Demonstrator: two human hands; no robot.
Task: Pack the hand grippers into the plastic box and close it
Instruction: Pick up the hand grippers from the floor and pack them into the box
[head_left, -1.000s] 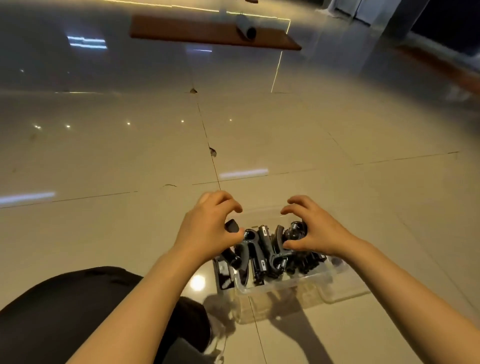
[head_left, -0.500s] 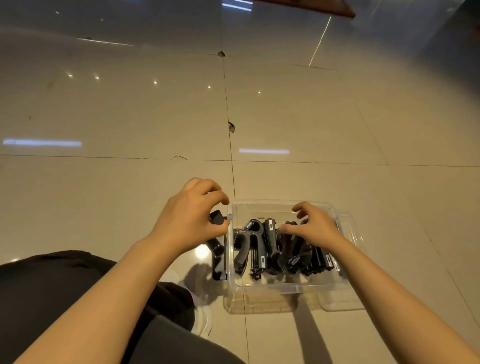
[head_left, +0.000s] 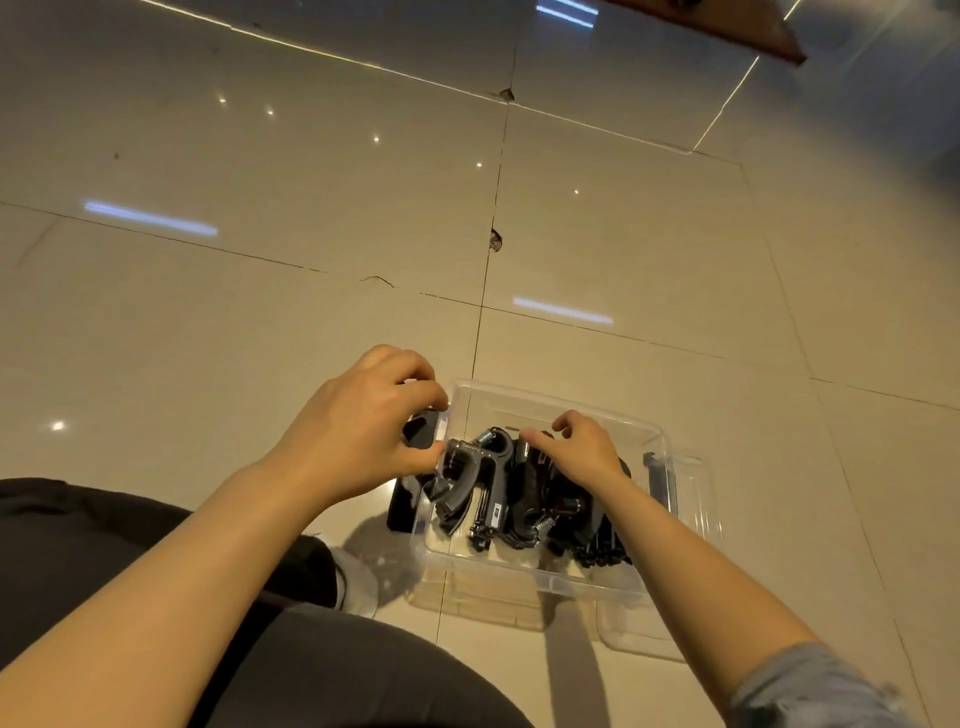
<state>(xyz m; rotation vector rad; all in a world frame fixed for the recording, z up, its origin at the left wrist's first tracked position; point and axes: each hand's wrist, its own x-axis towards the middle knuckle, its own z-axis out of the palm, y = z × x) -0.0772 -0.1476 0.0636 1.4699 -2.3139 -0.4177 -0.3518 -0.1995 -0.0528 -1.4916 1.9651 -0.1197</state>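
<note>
Left hand (head_left: 358, 431) pinched a black spring hand gripper (head_left: 462, 475) at the clear plastic box (head_left: 524, 574)'s left rim on the floor, right hand (head_left: 582, 447)'s curled fingers steadied the packed grippers (head_left: 550, 499); best seat it handle-down into the left gap.

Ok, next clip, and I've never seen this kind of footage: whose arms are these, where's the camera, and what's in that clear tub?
There is no machine here. A person wears one wide-angle camera on the head, looking down at their own two bare arms.

On the tiled floor stands a clear plastic box, open, with black hand grippers packed in a row inside. A clear piece, probably the lid, lies beneath and beside the box.

The left hand has its fingers curled at the box's left edge, pinching the leftmost gripper. The right hand rests curled on top of the row; its grip is unclear.
</note>
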